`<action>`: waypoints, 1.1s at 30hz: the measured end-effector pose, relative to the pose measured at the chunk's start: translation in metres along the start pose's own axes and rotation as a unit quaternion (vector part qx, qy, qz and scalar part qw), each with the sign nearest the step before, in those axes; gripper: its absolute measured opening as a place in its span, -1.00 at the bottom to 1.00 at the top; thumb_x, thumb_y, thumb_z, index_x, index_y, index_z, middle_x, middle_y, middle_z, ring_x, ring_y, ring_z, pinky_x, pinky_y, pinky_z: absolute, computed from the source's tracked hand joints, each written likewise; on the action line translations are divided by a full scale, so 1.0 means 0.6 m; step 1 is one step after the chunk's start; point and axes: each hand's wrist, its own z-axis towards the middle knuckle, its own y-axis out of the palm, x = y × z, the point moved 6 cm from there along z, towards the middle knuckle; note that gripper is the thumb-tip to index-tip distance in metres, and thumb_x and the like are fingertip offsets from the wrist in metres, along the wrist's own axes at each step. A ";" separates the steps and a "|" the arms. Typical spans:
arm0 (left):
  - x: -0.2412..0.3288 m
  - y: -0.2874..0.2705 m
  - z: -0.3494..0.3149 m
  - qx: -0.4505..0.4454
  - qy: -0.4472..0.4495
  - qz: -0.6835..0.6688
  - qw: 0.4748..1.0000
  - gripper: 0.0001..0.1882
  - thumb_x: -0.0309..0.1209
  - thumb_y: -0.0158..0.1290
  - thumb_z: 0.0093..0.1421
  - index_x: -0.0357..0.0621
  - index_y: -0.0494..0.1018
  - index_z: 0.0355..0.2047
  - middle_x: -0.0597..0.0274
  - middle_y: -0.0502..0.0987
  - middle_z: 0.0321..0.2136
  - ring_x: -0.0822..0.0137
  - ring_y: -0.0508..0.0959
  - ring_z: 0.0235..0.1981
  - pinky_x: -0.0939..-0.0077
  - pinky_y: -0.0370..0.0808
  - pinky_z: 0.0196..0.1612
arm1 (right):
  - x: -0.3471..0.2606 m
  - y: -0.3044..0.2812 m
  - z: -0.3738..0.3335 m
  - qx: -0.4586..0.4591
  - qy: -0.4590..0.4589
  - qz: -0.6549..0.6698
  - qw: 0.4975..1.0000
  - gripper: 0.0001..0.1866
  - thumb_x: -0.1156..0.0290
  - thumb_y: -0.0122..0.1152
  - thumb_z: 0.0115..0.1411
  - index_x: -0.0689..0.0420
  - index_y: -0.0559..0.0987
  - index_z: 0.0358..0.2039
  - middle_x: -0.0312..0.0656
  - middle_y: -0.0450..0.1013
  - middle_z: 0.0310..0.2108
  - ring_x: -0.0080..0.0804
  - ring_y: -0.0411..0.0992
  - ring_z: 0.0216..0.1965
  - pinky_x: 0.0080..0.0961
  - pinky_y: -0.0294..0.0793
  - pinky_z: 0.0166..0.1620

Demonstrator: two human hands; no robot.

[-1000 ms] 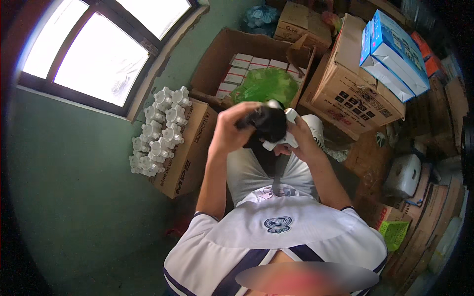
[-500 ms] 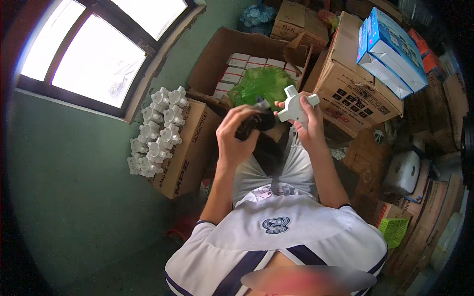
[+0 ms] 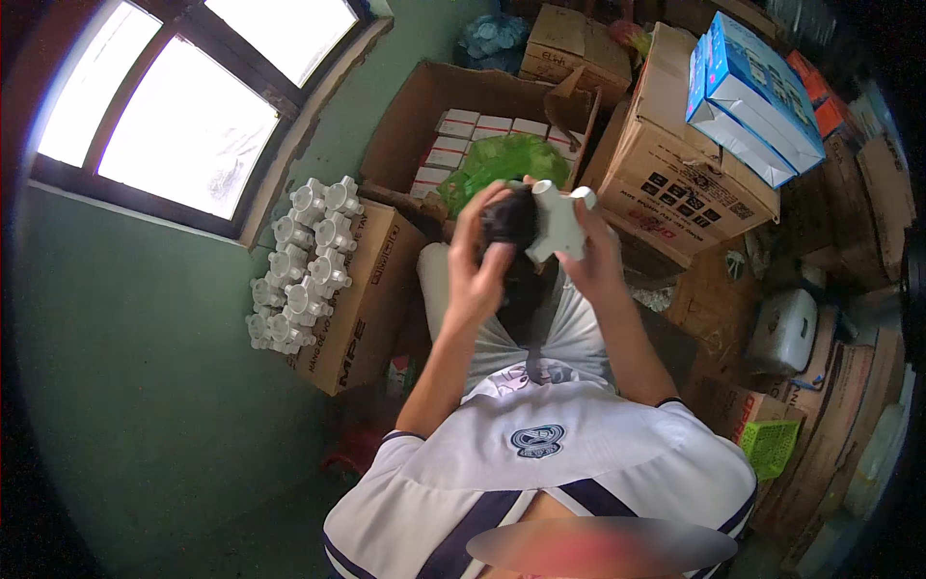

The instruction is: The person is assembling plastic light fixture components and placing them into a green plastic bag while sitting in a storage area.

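Right grip clasps white four-way junction box | left grip clutches black cloth, touching box's left side

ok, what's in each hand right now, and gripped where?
Right hand holds a white four-way plastic fitting, fingers on its right-side arm. Left hand grips a black object around its body; what it is cannot be told.

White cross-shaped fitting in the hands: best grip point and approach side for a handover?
Probably the upper stubs of the white cross fitting. The right hand backs its lower right, and the left hand presses a black object to its left, so those stubs look the freest. Come from above, pinching one round stub across its width.
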 end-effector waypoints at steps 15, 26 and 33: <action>0.020 0.066 -0.029 -0.225 0.004 0.169 0.960 -0.33 -0.74 0.14 -0.13 -0.19 0.61 0.09 -0.05 0.56 0.23 -0.02 0.53 0.29 0.19 0.48 0.32 | -0.030 0.028 -0.009 -0.137 -0.078 0.141 0.977 -0.30 -0.22 -0.18 0.48 0.08 0.35 0.33 0.26 0.23 0.37 0.23 0.24 0.40 0.42 0.35 0.31; -0.009 0.065 -0.037 -0.072 0.004 0.176 0.982 -0.44 -0.70 0.10 0.13 -0.34 0.51 0.19 -0.15 0.57 0.19 -0.04 0.50 0.30 0.24 0.42 0.34 | -0.054 0.041 -0.003 -0.009 -0.128 0.169 0.977 -0.37 -0.01 -0.31 0.52 0.27 0.51 0.15 0.28 0.38 0.29 0.31 0.31 0.36 0.06 0.30 0.40; -0.030 0.004 -0.016 0.061 -0.065 0.045 0.995 -0.46 -0.71 -0.02 0.15 -0.36 0.53 0.18 -0.01 0.64 0.08 0.20 0.62 0.12 0.36 0.48 0.24 | -0.009 0.000 0.010 -0.155 -0.001 0.267 0.951 -0.36 -0.01 -0.21 0.50 0.33 0.51 0.18 0.17 0.47 0.23 0.09 0.45 0.26 0.07 0.45 0.27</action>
